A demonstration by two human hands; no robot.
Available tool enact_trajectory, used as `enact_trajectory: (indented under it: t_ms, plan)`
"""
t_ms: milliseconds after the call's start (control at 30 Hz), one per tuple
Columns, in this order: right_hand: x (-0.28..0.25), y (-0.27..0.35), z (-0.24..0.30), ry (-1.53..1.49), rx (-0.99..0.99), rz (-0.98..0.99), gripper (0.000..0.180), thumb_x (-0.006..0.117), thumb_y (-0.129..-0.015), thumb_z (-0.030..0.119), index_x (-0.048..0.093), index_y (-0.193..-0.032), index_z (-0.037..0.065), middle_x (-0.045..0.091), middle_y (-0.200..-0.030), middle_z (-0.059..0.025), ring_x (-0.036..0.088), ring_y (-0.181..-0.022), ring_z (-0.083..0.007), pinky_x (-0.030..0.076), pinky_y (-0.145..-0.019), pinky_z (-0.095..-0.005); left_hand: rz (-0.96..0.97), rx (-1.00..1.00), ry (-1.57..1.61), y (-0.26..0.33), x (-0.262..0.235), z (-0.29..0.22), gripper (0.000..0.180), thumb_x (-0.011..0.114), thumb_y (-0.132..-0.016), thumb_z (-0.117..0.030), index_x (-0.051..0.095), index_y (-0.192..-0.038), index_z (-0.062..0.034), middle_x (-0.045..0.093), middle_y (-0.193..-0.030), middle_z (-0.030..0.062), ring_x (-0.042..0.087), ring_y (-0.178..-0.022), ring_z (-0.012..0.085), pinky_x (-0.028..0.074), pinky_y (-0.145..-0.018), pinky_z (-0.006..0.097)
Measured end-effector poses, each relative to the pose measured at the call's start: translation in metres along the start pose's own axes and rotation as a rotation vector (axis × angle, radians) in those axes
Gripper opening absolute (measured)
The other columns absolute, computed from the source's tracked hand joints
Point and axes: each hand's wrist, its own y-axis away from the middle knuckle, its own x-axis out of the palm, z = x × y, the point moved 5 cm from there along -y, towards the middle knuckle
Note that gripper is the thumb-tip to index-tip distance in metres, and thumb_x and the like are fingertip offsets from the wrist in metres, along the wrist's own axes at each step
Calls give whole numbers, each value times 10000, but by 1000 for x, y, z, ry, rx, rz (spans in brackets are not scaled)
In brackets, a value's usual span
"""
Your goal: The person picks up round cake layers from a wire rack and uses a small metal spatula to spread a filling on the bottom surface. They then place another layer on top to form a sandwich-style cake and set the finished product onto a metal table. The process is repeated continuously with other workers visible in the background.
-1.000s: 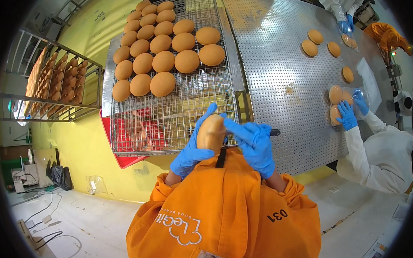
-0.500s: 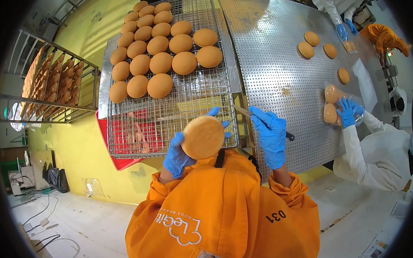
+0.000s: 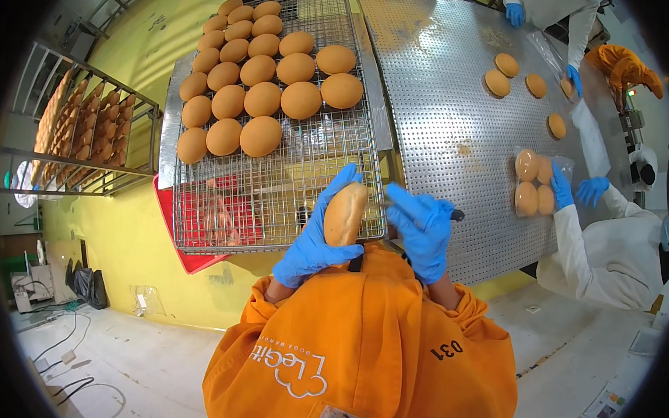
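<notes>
My left hand [image 3: 313,243], in a blue glove, is closed around a round golden-brown bun [image 3: 343,214] above the near edge of the wire rack. The bun is tipped up on its side, its pale edge facing my right hand. Just right of it, my right hand [image 3: 424,232] grips a knife [image 3: 458,215]; the dark handle sticks out past the fingers. The blade is blurred and mostly hidden, so I cannot tell whether it touches the bun. Several whole buns [image 3: 261,136] lie in rows on the wire rack [image 3: 325,147] beyond my hands.
A red tray [image 3: 167,215] shows below the rack. To the right, a perforated metal table [image 3: 451,175] carries loose buns [image 3: 497,84] and a clear bag of buns [image 3: 526,169]. A co-worker's gloved hand [image 3: 562,186] touches that bag. A trolley of buns [image 3: 103,128] stands at left.
My left hand has turned the bun from face-on to edge-on. My right hand has come left with the knife, closer to the bun. The co-worker's bagged buns have shifted slightly left.
</notes>
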Motion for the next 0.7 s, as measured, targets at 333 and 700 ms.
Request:
enact_trajectory:
  t_ms: [333,700]
  plan:
    - [2,3,-26,158,82,-71,285,738,-789,282,708,-1032,136,534,-685,21,544,-680,-154,350,-667,-341,-30,-53,-408,-3,-13,-9,1041,835,-590,-131,295,-1477,-61,331,-1505,116,323,-1381,258,239,-1148,358]
    - [14,17,3,385,-78,50,354,688,-839,342,670,-1131,141,514,-712,29,506,-651,-152,343,-635,-342,-329,-197,-1035,0,-15,-10,1015,812,-563,-137,343,-1463,-158,442,-1357,143,433,-1242,343,364,-1069,428]
